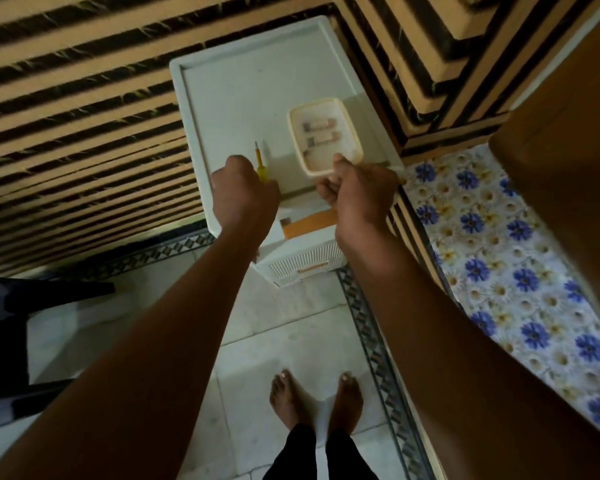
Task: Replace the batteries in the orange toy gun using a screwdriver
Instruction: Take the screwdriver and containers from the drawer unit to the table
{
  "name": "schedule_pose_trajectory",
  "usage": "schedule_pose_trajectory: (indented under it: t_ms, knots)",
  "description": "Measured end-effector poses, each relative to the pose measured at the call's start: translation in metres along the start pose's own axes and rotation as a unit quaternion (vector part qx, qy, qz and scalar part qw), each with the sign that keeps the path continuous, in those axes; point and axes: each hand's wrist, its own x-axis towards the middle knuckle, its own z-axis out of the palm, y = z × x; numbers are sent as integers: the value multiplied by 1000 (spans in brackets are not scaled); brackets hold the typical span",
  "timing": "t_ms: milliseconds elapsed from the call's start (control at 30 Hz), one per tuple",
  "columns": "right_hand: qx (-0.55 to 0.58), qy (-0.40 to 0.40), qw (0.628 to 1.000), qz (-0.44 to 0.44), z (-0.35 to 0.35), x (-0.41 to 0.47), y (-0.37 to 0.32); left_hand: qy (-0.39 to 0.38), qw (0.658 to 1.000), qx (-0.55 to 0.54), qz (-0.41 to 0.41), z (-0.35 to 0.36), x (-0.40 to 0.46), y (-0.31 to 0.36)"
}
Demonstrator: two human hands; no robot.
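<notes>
a yellow-handled screwdriver point(261, 164) is held in the left hand point(245, 192), the fingers curled tight round its handle so that the tip points away from the body. a small cream tray point(352, 133) is gripped at its near rim by the right hand point(359, 195), fingers pinched over the edge, and it is held above or on the top of a white drawer cabinet point(236, 95) (which of the two cannot be told). three batteries point(321, 138) are seen lying side by side in the tray. an orange shape point(310, 223), partly hidden between the wrists at the cabinet's near edge, may be the toy gun, though blur prevents certainty.

the step in hand is judged to be the gathering of tools and cells; no screw appears to have been touched yet. next, the tray would need to be set down flat and steady, the right hand freed, and the orange body turned until its battery cover is exposed for the screwdriver tip.
</notes>
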Motion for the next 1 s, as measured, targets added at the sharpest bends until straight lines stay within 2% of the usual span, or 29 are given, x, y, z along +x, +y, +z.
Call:
schedule_pose_trajectory:
  t_ms: [167,367,467,533,633,700,767,800,867,1000]
  knots:
    - [-20,24,999,-9,22,25,0,-10,999,37,1,4,17,4]
    - [-60,7,998,-29,11,27,4,4,1000,6,23,9,24,-6]
    - [-174,14,978,-114,-6,19,12,1,999,-13,41,6,24,-15]
    - [-294,7,928,-227,-23,4,21,4,996,-4,85,-1,15,-24]
    - [-418,-89,800,-422,-49,-6,39,0,985,48,166,-9,0,-48]
    - [-504,-160,709,-466,-58,-3,54,-41,976,83,200,-11,-2,-66]
    - [-579,-202,643,-458,-63,-2,62,-86,965,112,221,-14,-5,-81]
    - [-602,-212,629,-444,-64,-4,62,-101,959,126,233,-15,-7,-86]
    - [-631,-216,621,-411,-62,-9,58,-110,948,147,259,-17,-8,-91]
    - [-702,-212,581,-353,-62,-25,45,-114,947,159,257,-22,-7,-89]
